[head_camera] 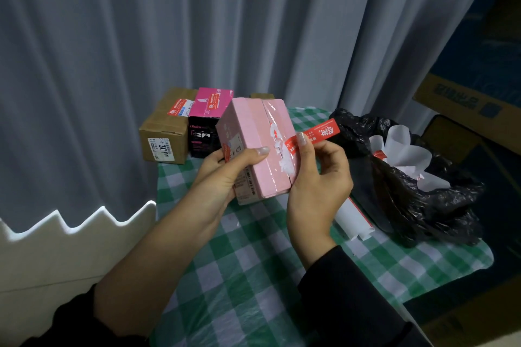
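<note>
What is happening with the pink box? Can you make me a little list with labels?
Job: peeling a red strip off a pink box
Left hand: grips the box, held above the table
Right hand: pinches the strip, pulling it away to the right
Table cover: green checked cloth
Behind the box: brown carton, magenta-and-black box
On the right: black bag with white paper inside

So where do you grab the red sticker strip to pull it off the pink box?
Pinch the red strip on its loose part, close to the pink box, coming from the right. That end sticks out free there, the right hand pinches it, and the left hand holds the box's other side.
</note>
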